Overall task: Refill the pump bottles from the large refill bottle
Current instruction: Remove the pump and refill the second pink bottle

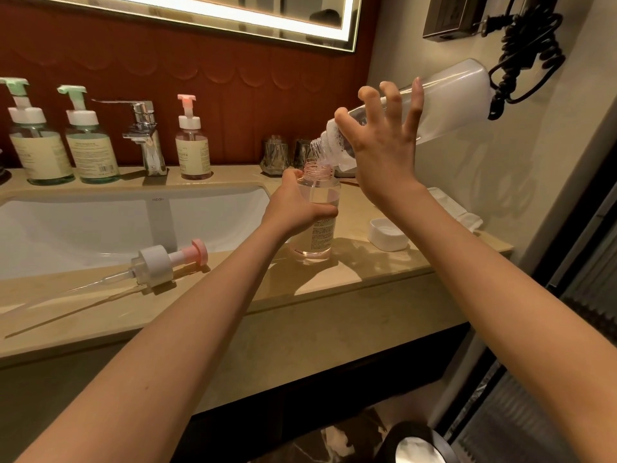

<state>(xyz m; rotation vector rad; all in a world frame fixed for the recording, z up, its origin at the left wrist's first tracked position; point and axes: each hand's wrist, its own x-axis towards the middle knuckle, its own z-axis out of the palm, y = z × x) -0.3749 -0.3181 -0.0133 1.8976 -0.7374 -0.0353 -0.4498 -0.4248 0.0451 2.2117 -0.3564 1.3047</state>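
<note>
My right hand point(384, 142) grips the large translucent refill bottle point(450, 98), tilted neck-down to the left. A thin clear stream runs from its mouth into the open threaded neck of a small clear pump bottle point(317, 235) standing on the counter. My left hand point(297, 208) holds that small bottle around its upper body. Its pink-topped pump head point(167, 262) with a long tube lies on the counter's front edge by the sink. Three capped pump bottles stand at the back: two green-topped point(40, 145) point(90, 145) and one pink-topped point(193, 142).
A white cap point(389, 233) lies on the beige counter point(334, 285) right of the small bottle. The white sink point(100, 225) and chrome tap point(147, 135) are to the left. Two glasses point(275, 155) stand behind. A folded white towel point(460, 212) lies right; a coiled black cord point(524, 51) hangs on the wall.
</note>
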